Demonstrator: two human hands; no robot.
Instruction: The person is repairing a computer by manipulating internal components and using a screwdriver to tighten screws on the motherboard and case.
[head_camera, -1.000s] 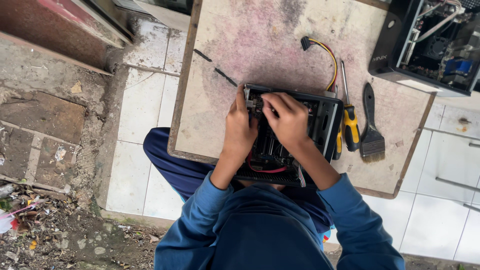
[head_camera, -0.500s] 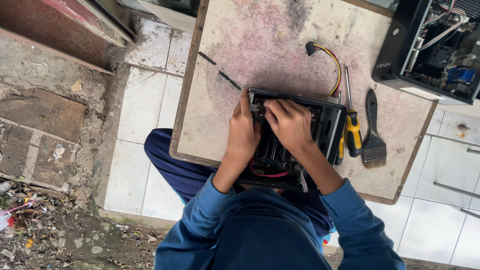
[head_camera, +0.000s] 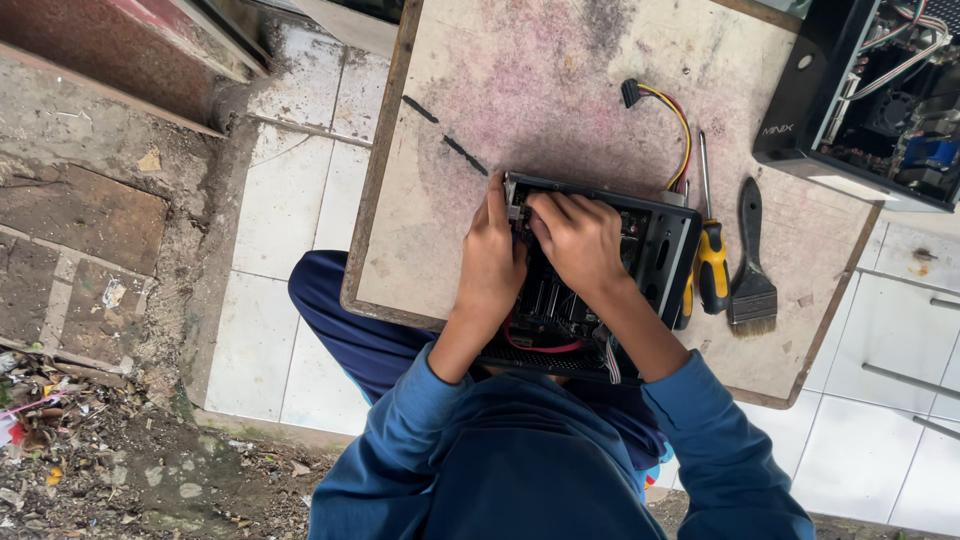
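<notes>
Black open computer case (head_camera: 655, 250): I see my left hand (head_camera: 492, 262) gripping its edge, right hand (head_camera: 580, 240) fingers pinching inside, work midway.

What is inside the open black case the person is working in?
Inside the open black case, dark components and a red cable show near the person. The left hand and right hand cover the far corner, hiding what the fingers touch.
</notes>
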